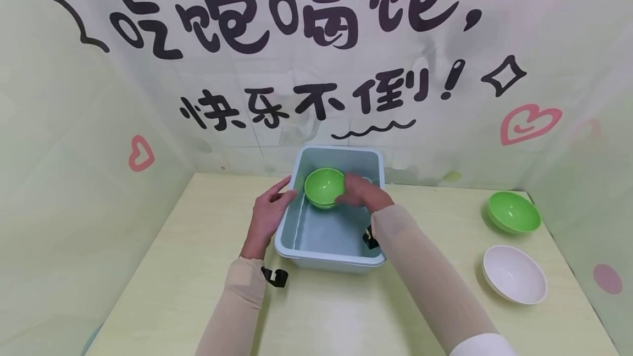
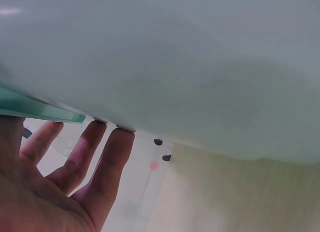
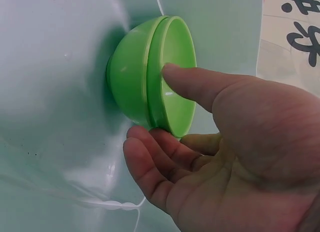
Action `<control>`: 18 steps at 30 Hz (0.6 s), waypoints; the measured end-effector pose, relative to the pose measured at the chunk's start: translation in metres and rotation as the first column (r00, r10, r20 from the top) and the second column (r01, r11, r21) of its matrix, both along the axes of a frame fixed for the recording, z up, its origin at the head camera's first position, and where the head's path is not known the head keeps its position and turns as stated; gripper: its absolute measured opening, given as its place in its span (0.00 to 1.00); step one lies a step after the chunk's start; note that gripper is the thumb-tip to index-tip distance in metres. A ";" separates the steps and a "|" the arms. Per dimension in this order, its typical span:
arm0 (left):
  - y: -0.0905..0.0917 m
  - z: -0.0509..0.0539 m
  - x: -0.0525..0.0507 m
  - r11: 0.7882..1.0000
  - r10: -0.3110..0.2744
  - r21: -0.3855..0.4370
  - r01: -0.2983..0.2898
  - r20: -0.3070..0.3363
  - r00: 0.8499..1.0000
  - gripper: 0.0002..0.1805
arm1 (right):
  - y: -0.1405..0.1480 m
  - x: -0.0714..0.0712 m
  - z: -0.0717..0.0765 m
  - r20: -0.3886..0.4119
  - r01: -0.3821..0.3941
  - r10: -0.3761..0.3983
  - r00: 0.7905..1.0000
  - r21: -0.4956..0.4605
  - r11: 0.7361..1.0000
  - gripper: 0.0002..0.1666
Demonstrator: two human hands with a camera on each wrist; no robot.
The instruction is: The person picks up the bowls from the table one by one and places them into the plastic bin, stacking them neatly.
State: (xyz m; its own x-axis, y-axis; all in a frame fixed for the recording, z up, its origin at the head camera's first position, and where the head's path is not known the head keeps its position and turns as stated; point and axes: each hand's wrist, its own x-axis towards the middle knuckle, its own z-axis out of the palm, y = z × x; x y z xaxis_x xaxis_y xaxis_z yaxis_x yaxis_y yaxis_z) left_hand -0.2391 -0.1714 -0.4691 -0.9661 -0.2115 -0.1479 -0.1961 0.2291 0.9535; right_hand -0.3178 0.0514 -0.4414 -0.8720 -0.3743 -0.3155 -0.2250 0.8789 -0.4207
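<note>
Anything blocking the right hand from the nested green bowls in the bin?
Nothing visible. The right hand is inside the open-topped bin, right at the nested green bowls: thumb overlapping the rim, fingers close to the outer side. Whether they grip is unclear.

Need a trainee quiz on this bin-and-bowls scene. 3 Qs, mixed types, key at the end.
1. Multiple choice: from the wearer's viewpoint, which side of the blue bin does the left grip touch?
A) far side
B) left side
C) near side

2. True or false: on the table, the white bowl is nearer the wearer than the lone green bowl.

3. Count: how many green bowls can be made out in all?

Key:
1. B
2. True
3. Three: one on the table, plus two nested green bowls in the bin by the right grip; the right wrist view shows both rims.
</note>
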 end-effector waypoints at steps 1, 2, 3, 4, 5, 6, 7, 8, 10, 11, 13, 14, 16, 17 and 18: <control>0.000 0.000 0.000 1.000 0.001 0.000 -0.001 0.002 1.000 0.25 | 0.000 0.000 0.000 0.001 -0.001 0.001 1.000 -0.005 1.000 0.40; 0.000 0.000 0.000 1.000 0.001 0.002 -0.001 0.002 1.000 0.26 | 0.000 0.000 0.000 0.003 0.000 0.000 1.000 -0.010 1.000 0.40; 0.000 0.000 0.000 1.000 0.001 0.000 -0.001 0.003 1.000 0.26 | 0.000 0.000 0.001 0.004 0.002 -0.002 1.000 -0.014 1.000 0.40; 0.000 0.000 0.000 1.000 0.001 0.000 -0.001 0.003 1.000 0.26 | 0.000 0.000 0.001 0.005 0.004 -0.004 1.000 -0.018 1.000 0.40; 0.000 0.000 0.000 1.000 0.001 0.000 -0.001 0.004 1.000 0.26 | 0.000 0.000 0.001 0.007 0.007 -0.007 1.000 -0.023 1.000 0.40; 0.000 0.000 0.000 1.000 0.000 -0.003 0.000 0.002 1.000 0.26 | 0.000 0.000 0.002 0.006 0.007 -0.007 1.000 -0.027 1.000 0.40; 0.000 0.000 0.000 1.000 -0.001 -0.005 0.001 0.000 1.000 0.26 | 0.000 0.000 0.002 0.007 0.012 -0.012 1.000 -0.031 0.999 0.40; 0.000 0.000 0.000 1.000 -0.001 -0.004 0.001 -0.002 1.000 0.26 | 0.001 0.001 0.002 0.007 0.016 -0.016 1.000 -0.035 0.999 0.39; 0.000 0.000 0.000 1.000 0.001 0.002 -0.001 -0.005 1.000 0.26 | 0.001 0.001 0.003 0.007 0.027 -0.027 1.000 -0.045 0.999 0.38; 0.000 0.000 0.000 1.000 0.002 0.002 -0.002 -0.005 1.000 0.26 | 0.001 0.001 0.003 0.007 0.035 -0.034 0.999 -0.050 0.998 0.37; 0.001 0.001 0.000 1.000 0.003 0.003 -0.003 -0.002 1.000 0.26 | 0.000 0.001 0.004 0.010 0.052 -0.052 0.999 -0.067 0.996 0.37; 0.000 0.001 0.000 1.000 0.004 0.002 -0.004 -0.001 1.000 0.26 | 0.000 0.001 0.004 0.008 0.062 -0.061 0.998 -0.079 0.995 0.38; 0.000 0.001 0.000 1.000 0.004 -0.003 -0.004 0.002 1.000 0.26 | 0.001 0.001 0.004 0.009 0.080 -0.079 0.997 -0.125 0.989 0.41; 0.000 0.001 0.000 1.000 0.004 -0.007 -0.004 0.003 1.000 0.26 | 0.001 0.001 0.004 0.008 0.085 -0.085 0.996 -0.159 0.984 0.43; 0.000 0.000 0.000 1.000 0.004 -0.009 -0.004 0.001 1.000 0.26 | 0.001 0.000 0.004 0.009 0.091 -0.091 0.996 -0.199 0.976 0.44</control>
State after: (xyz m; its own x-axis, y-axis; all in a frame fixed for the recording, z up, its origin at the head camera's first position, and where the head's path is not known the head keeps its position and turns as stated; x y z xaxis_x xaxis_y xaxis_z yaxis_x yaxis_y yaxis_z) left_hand -0.2390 -0.1719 -0.4688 -0.9652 -0.2164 -0.1468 -0.1978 0.2368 0.9512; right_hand -0.3175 0.0521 -0.4377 -0.9054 -0.3487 -0.2421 -0.1483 0.7942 -0.5893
